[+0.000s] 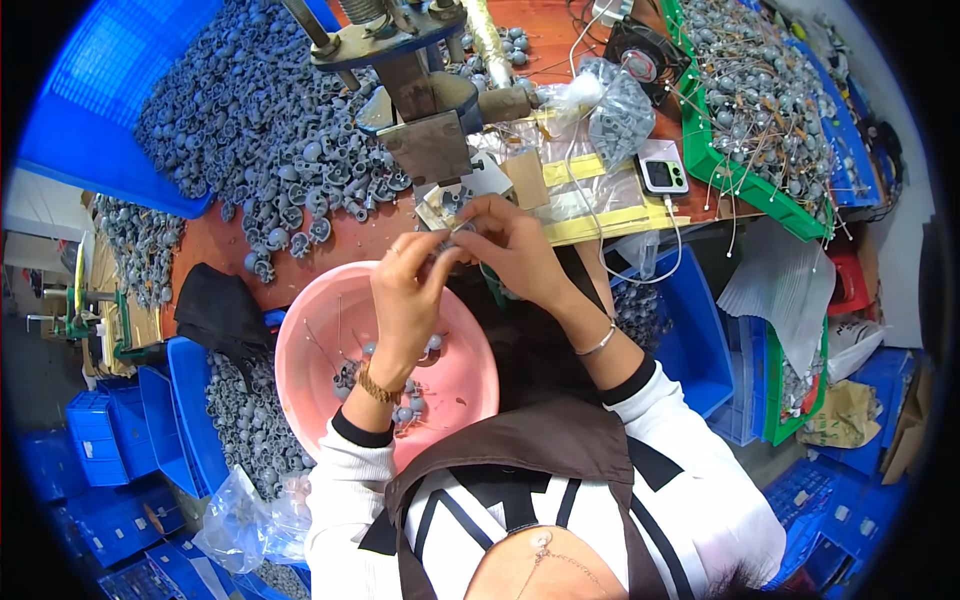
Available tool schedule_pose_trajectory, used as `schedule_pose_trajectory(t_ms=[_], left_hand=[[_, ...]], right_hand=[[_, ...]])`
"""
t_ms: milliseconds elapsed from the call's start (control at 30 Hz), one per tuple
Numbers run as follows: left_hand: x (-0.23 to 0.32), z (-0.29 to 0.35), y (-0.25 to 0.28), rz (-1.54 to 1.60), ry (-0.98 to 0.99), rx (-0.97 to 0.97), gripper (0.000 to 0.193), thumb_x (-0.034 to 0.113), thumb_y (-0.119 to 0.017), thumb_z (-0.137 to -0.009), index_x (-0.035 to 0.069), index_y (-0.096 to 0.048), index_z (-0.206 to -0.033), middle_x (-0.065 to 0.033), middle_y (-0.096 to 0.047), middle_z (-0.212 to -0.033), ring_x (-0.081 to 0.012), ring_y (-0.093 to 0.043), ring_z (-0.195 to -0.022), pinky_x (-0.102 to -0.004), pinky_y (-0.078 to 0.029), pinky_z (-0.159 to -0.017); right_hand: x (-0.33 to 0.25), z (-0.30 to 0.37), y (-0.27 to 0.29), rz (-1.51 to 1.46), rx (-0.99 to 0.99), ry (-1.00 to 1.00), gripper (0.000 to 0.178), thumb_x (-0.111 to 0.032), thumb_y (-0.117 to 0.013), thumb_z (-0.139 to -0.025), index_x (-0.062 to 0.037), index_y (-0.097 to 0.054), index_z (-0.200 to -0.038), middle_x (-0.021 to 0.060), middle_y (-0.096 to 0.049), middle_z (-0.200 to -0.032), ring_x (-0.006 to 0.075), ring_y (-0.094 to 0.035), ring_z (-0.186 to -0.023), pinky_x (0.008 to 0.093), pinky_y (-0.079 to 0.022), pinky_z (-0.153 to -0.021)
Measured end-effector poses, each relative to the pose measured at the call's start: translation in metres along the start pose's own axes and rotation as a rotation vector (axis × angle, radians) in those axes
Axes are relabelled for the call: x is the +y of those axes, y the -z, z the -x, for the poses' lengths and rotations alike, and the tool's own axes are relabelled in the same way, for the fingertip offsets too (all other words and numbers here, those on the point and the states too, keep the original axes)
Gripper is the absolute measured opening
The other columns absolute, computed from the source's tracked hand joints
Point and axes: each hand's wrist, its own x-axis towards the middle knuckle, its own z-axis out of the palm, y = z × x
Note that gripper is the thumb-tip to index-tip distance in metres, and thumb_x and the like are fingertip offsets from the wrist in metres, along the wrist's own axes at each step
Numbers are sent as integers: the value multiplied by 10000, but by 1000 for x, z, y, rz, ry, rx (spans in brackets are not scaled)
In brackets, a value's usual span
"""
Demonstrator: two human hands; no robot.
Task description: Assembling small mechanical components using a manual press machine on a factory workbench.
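My left hand [405,290] and my right hand [518,255] meet in front of the bench press [430,145], fingertips pinched together. Between them is a small grey plastic part [462,230], mostly hidden by the fingers. Just beyond the fingertips sits the press's small metal fixture [440,207], under its steel plate. Below my left wrist, a pink basin [465,375] holds several grey ball-shaped pieces [408,408], some with thin wires. A heap of loose grey plastic parts [290,150] covers the bench to the left of the press.
A tipped blue crate [95,90] stands behind the heap. To the right are a green tray [700,140] of wired pieces, a small white device [662,172] on a cable, a fan [645,55] and a plastic bag [620,115]. Blue bins [690,340] flank me below the bench.
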Motion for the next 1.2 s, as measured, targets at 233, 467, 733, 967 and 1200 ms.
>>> schedule_pose_trajectory(t_ms=[233, 467, 733, 967, 1200], left_hand=[[-42, -29, -21, -84, -45, 112, 166, 55, -722, -789, 15, -691, -948, -15, -551, -703, -67, -440, -551, -238, -357, -501], [-54, -41, -4, -113, -178, -78, 204, 85, -745, -738, 57, -692, -932, -95, -546, -719, -239, -554, -619, -338, -439, -560], [-36, -44, -16, -231, -192, -48, 182, 107, -717, -754, 60, -694, -928, -105, -548, -750, -273, -575, -646, -371, -449, -594], [-36, -37, -13, -244, -52, -61, 173, 168, -719, -769, 53, -694, -896, -117, -549, -744, -287, -578, -660, -393, -438, -588], [-24, -19, 18, -247, -52, -244, 207, 184, -619, -870, 16, -682, -767, -81, -552, -505, -255, -533, -453, -334, -410, -461]], right_hand=[[12, -12, 0, 731, 256, 79, 308, -131, -651, -831, -25, -569, -1109, 94, -624, -625, 214, -608, -569, 338, -466, -549], [-27, -38, 37, 695, 447, 185, 195, -133, -542, -926, 5, -622, -1036, 96, -680, -770, 127, -657, -715, 305, -528, -645], [-126, -148, 52, 154, 109, 367, 252, -93, -526, -931, 34, -565, -1146, 16, -631, -779, 55, -558, -635, 197, -434, -560], [-82, 17, 15, 735, 122, 957, 346, -271, -844, -667, -77, -585, -789, 84, -635, -846, 249, -641, -859, 430, -478, -883], [-119, -56, 77, 646, 540, 845, 189, -177, -791, -715, -84, -669, -826, 54, -646, -739, 205, -630, -684, 344, -516, -664]])
